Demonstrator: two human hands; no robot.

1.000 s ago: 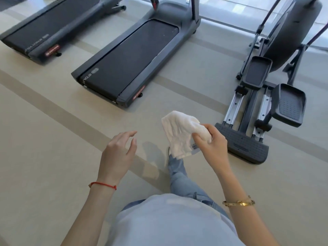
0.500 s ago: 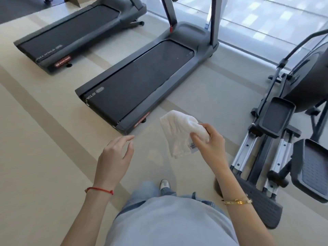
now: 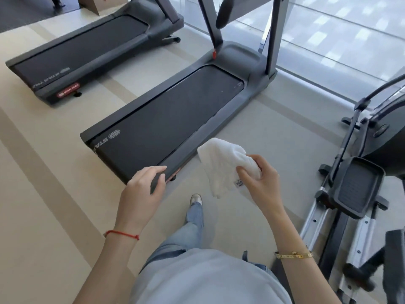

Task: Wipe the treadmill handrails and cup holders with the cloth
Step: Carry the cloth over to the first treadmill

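Note:
My right hand (image 3: 262,185) grips a white cloth (image 3: 221,165), which hangs crumpled in the air over the floor beside the near treadmill (image 3: 171,119). My left hand (image 3: 142,189) hovers with loosely bent fingers and holds nothing, just in front of the treadmill's rear corner. The dark belt runs away from me to the grey uprights (image 3: 274,36). One black handrail end (image 3: 224,12) shows at the top; the console and cup holders are out of view.
A second treadmill (image 3: 87,53) lies to the far left. An elliptical trainer (image 3: 359,185) with black pedals stands close on my right. Beige floor runs between the machines. My foot (image 3: 195,199) steps forward. A glass wall (image 3: 341,36) lies behind the treadmills.
I have walked toward the near treadmill, which now sits closer and lower in view. My hands keep the same pose, the right still holding the cloth.

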